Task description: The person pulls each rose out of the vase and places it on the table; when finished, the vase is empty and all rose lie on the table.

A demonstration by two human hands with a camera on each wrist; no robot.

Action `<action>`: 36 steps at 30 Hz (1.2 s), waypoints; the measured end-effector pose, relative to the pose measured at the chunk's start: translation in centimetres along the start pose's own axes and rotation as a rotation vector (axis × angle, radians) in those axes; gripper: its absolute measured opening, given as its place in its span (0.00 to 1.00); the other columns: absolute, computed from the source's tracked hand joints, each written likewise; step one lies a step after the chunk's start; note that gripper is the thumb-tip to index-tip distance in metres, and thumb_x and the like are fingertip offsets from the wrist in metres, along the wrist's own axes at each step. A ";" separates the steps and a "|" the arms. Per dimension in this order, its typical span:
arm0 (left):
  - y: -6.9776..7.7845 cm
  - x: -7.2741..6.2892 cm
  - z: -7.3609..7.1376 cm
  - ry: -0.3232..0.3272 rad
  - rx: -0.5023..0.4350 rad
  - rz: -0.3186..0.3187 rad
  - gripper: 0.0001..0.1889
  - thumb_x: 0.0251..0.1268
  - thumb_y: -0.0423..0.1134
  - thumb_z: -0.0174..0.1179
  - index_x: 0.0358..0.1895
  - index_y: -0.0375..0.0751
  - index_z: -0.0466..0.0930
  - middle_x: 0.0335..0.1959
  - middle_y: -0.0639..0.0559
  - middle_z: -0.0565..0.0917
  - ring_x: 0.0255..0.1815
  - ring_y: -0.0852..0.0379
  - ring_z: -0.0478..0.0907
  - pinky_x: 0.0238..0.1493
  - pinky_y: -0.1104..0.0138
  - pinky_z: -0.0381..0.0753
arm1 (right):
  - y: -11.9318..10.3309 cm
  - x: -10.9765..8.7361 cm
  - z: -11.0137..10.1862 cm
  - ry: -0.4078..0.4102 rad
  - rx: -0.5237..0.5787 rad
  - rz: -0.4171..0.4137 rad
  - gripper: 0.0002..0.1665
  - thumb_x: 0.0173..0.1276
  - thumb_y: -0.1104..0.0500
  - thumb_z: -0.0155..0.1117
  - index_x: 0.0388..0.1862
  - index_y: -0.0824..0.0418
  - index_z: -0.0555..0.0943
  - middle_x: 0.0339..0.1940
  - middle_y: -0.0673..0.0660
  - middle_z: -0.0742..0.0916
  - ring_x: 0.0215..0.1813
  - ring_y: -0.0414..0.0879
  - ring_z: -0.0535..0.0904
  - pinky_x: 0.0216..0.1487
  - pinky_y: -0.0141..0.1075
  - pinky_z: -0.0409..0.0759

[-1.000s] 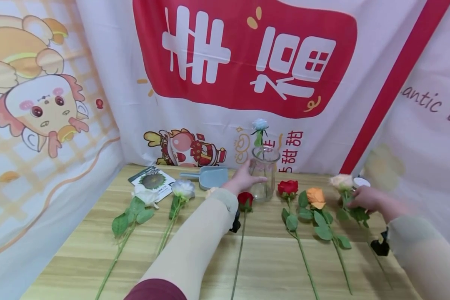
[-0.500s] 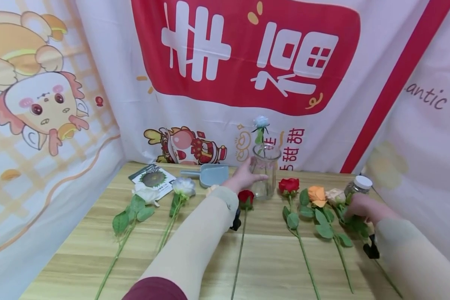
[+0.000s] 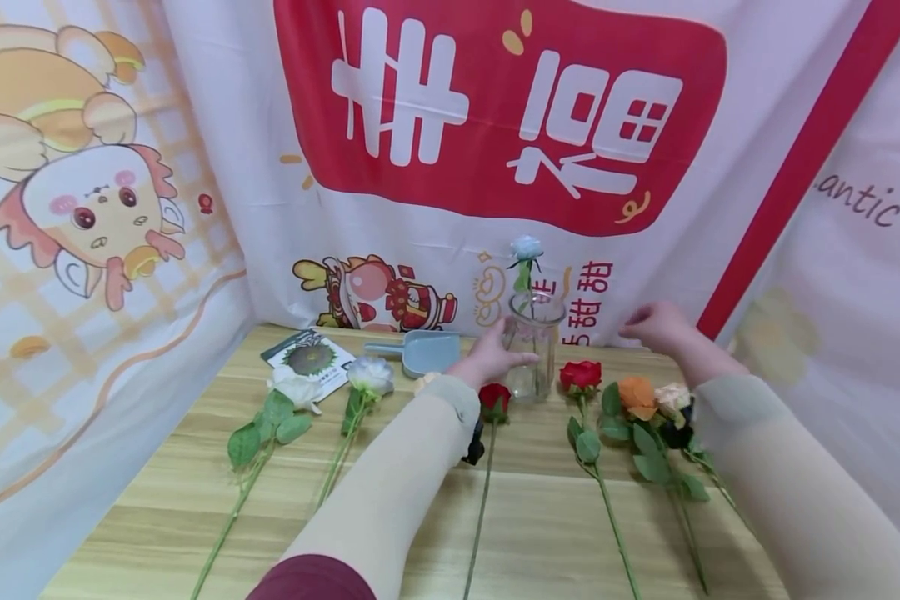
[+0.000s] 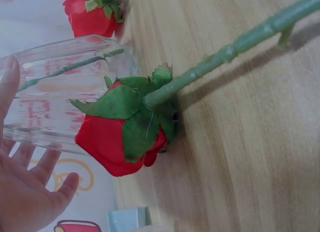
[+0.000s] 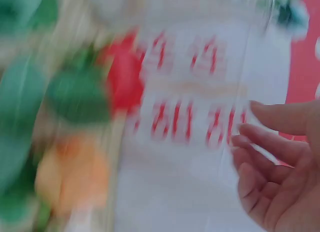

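Observation:
My left hand (image 3: 487,358) holds the side of a clear glass vase (image 3: 531,371), thumb in front and the other fingers along its left side. One pale blue rose (image 3: 527,247) stands in the vase, its stem visible through the glass. A dark red rose (image 4: 102,147) lies right beside the vase base, below the left hand's wrist. My right hand (image 3: 662,325) is raised above the back right of the table, fingers loosely curled and holding nothing. Under and beside the right arm lie a peach rose (image 3: 672,398), an orange rose (image 3: 637,397) and a brighter red rose (image 3: 581,375).
At the left lie a white rose (image 3: 294,387) and a pale lilac-white rose (image 3: 371,377). Behind them are a printed seed packet (image 3: 311,360) and a light blue scoop (image 3: 429,353). A printed curtain (image 3: 495,167) hangs against the table's back edge.
My right hand has set the peach rose down close to the orange one, let go and risen up and left toward the vase. The left hand stays on the vase.

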State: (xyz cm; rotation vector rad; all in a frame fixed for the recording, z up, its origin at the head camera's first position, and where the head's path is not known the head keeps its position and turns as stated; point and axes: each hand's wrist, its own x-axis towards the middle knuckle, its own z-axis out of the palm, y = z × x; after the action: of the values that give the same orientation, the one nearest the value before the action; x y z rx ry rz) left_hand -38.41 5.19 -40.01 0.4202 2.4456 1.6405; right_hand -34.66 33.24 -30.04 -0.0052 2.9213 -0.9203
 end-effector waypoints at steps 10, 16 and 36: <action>0.6 -0.7 -0.1 0.008 -0.009 0.024 0.47 0.58 0.44 0.73 0.78 0.53 0.54 0.77 0.48 0.60 0.76 0.47 0.54 0.72 0.52 0.56 | -9.3 2.7 5.7 0.193 0.198 -0.136 0.25 0.70 0.52 0.67 0.61 0.63 0.79 0.57 0.64 0.81 0.55 0.57 0.75 0.53 0.51 0.79; 1.0 -1.1 -0.2 0.002 0.009 0.022 0.47 0.60 0.43 0.72 0.79 0.49 0.52 0.77 0.46 0.59 0.76 0.46 0.54 0.72 0.53 0.57 | -10.3 4.5 7.6 0.084 0.230 -0.134 0.34 0.72 0.51 0.64 0.71 0.65 0.70 0.65 0.65 0.78 0.64 0.58 0.72 0.60 0.53 0.74; 1.1 -0.9 -0.2 -0.006 0.036 0.011 0.44 0.59 0.45 0.72 0.77 0.53 0.57 0.76 0.49 0.60 0.76 0.48 0.54 0.72 0.53 0.57 | -11.0 4.5 8.7 0.169 0.241 -0.107 0.20 0.67 0.57 0.70 0.53 0.66 0.80 0.51 0.64 0.84 0.51 0.57 0.79 0.54 0.52 0.79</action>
State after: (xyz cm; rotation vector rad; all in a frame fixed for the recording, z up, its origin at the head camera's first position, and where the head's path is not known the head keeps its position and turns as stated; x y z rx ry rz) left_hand -37.44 5.06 -38.92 0.4432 2.4758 1.5996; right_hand -38.71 19.15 -31.23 -0.0729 2.9634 -1.3472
